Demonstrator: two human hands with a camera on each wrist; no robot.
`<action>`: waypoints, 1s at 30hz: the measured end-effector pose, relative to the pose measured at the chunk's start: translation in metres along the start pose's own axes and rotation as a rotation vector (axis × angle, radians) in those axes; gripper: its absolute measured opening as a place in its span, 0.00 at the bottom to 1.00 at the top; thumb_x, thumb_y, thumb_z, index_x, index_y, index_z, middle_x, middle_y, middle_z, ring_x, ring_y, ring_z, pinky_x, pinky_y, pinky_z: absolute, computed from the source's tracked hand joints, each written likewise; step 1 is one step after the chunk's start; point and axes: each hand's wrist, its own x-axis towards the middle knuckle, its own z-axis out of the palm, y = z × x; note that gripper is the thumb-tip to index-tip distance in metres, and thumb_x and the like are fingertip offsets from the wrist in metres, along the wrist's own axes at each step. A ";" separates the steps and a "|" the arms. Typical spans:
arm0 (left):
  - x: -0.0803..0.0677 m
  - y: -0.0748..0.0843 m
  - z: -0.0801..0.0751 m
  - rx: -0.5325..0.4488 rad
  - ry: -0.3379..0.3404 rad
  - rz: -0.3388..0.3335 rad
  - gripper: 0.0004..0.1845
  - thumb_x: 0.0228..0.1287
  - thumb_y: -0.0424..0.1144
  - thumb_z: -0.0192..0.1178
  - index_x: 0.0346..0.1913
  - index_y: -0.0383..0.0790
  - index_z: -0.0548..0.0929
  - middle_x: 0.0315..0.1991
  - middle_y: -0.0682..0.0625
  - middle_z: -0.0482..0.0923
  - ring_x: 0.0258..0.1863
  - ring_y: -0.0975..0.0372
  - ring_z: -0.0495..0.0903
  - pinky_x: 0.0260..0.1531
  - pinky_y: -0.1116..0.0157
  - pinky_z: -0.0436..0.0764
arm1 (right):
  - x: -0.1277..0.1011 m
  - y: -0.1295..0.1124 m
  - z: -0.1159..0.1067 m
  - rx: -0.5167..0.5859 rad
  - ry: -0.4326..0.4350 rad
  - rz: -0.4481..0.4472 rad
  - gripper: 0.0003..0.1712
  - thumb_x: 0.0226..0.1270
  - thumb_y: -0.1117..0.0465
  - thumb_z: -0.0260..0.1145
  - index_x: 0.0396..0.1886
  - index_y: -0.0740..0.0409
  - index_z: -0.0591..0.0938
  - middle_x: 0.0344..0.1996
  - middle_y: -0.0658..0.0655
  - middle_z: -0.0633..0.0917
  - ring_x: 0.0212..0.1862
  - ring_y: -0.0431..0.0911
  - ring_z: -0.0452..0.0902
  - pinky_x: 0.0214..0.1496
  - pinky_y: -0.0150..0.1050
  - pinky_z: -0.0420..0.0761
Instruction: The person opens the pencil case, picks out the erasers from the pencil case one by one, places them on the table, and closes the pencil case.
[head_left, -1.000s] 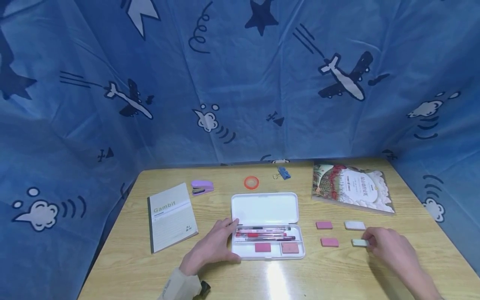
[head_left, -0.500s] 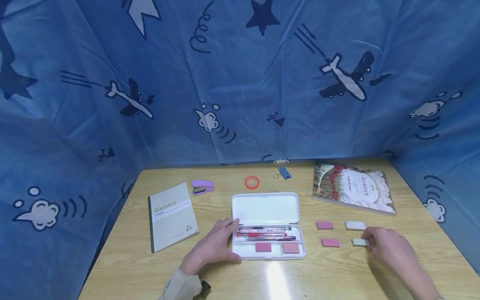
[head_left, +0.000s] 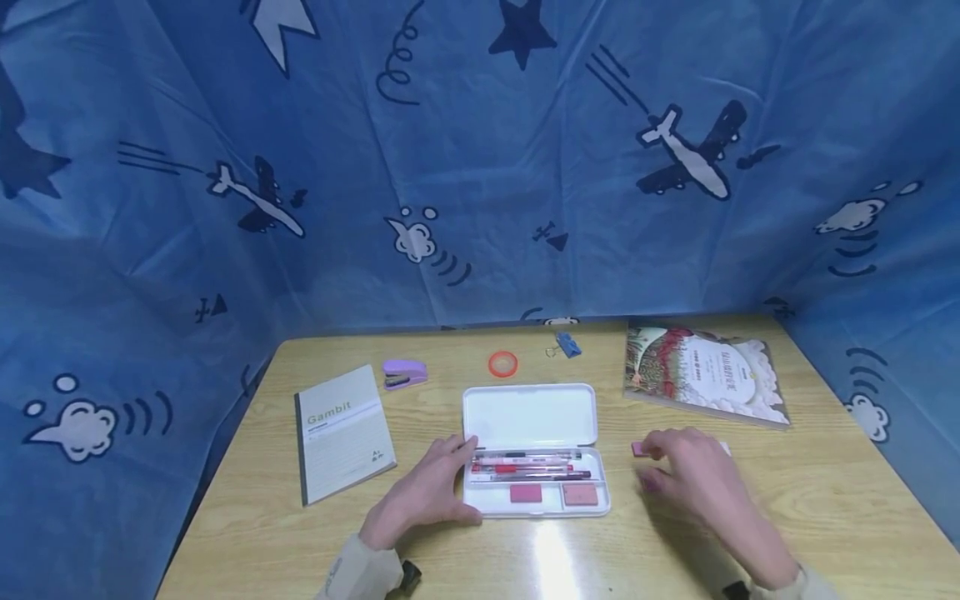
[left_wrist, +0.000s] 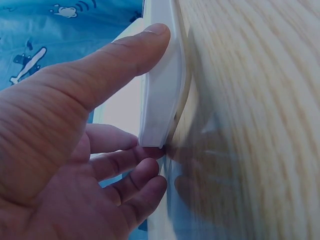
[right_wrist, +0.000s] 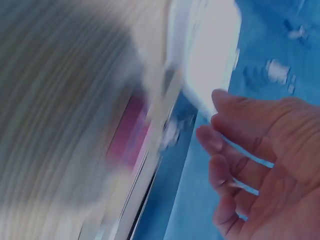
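Observation:
My left hand (head_left: 423, 487) grips the left end of a white pencil case (head_left: 530, 417), its thumb along the front wall (left_wrist: 162, 95) and its fingers curled at the end. The case lies with its lid folded back. Inside are several pens (head_left: 525, 468), a pink eraser (head_left: 526, 494) and a paler pink eraser (head_left: 581, 495). To the right of the case, my right hand (head_left: 697, 475) hovers over the loose erasers, fingers loosely bent and holding nothing. A pink eraser (head_left: 639, 448) shows by its fingertips. The hand and wrist hide most of the other erasers.
A Gambit notebook (head_left: 345, 437) lies left on the wooden table (head_left: 247, 500). Along the back are a purple stapler (head_left: 405, 372), a red tape roll (head_left: 502, 364), a blue binder clip (head_left: 567, 345) and an illustrated book (head_left: 705, 375). A blue curtain (head_left: 480, 167) surrounds the table.
My right hand has let go of the pale green eraser it was pinching and moved left over the pink erasers. My left hand has stayed on the pencil case.

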 end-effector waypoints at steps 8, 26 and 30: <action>0.000 0.000 0.000 0.010 0.000 -0.003 0.61 0.43 0.55 0.81 0.79 0.38 0.60 0.75 0.42 0.65 0.72 0.51 0.65 0.74 0.51 0.69 | 0.022 -0.072 0.032 0.046 -0.010 -0.197 0.15 0.43 0.56 0.83 0.22 0.46 0.82 0.20 0.42 0.81 0.27 0.37 0.68 0.29 0.31 0.69; 0.001 -0.003 0.001 0.012 0.017 0.032 0.61 0.44 0.54 0.81 0.78 0.36 0.61 0.71 0.43 0.69 0.68 0.53 0.68 0.72 0.52 0.72 | 0.042 -0.111 0.070 -0.128 -0.117 -0.289 0.26 0.37 0.48 0.85 0.17 0.45 0.73 0.15 0.42 0.73 0.23 0.40 0.65 0.26 0.34 0.66; 0.000 -0.002 0.000 0.007 0.014 0.028 0.61 0.44 0.54 0.81 0.78 0.36 0.61 0.72 0.43 0.69 0.69 0.52 0.67 0.72 0.52 0.72 | 0.040 -0.111 0.070 -0.142 -0.083 -0.326 0.23 0.40 0.50 0.84 0.17 0.46 0.74 0.16 0.42 0.75 0.23 0.40 0.65 0.26 0.33 0.65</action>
